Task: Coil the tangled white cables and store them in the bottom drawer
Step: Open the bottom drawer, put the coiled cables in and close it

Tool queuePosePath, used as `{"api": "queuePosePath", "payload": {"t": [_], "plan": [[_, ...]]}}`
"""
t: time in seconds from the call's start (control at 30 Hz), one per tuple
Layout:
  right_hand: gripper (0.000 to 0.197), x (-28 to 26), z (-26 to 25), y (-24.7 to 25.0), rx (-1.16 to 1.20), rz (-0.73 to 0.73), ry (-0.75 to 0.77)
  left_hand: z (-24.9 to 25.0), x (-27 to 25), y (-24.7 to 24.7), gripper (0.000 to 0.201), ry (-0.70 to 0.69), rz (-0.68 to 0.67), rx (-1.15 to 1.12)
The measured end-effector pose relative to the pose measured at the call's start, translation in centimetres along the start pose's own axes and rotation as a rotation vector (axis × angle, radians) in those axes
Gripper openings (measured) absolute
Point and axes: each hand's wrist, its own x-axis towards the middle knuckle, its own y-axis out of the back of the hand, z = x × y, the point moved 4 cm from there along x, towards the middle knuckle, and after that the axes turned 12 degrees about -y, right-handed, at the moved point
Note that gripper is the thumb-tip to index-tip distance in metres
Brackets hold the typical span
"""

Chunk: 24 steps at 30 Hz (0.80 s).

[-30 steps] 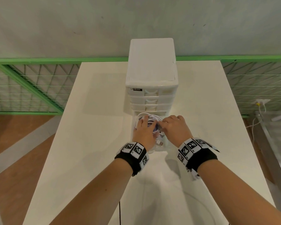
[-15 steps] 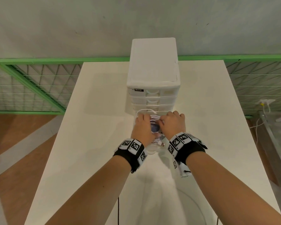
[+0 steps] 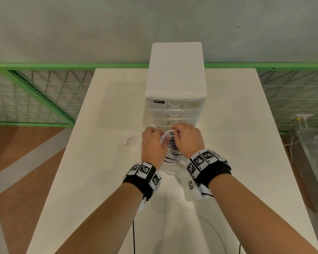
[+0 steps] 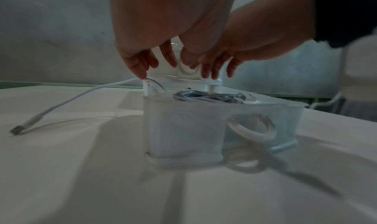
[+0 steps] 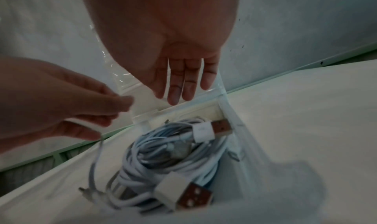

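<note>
The bottom drawer point(image 3: 170, 168) of the white drawer unit point(image 3: 175, 85) stands pulled out toward me. A coil of white USB cables point(image 3: 172, 154) lies inside it, seen close in the right wrist view point(image 5: 173, 155) with two USB plugs on top. My left hand point(image 3: 153, 136) hovers over the drawer's left side and pinches a loose white cable point(image 4: 61, 105). That cable trails over the drawer wall point(image 4: 183, 127) onto the table, ending in a plug point(image 4: 17, 129). My right hand point(image 3: 182, 132) hangs over the drawer's back, fingers point(image 5: 181, 85) straight and holding nothing.
The unit stands at the middle back of a white table point(image 3: 99, 180). Its upper drawers are closed. A green mesh fence point(image 3: 35, 92) runs behind and to both sides. A metal frame and a wall socket point(image 3: 301, 118) are at the right.
Both hands have risen from pressing the coil and shifted toward the unit. A cable end now lies outside the drawer on the table at the left, held by my left hand.
</note>
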Motion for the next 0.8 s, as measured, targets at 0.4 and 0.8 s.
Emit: {"api": "queuePosePath", "payload": {"t": [0.4,0.8], "plan": [[0.029,-1.6,0.2,-1.1,0.082,-0.032,0.068,-0.2,1.6,2.1,0.037,-0.068,0.093,-0.278],[0.017,0.0,1.7,0.9,0.203,-0.167,0.059,4.4,2.0,0.8,0.025,-0.369,-0.221,-0.516]]}}
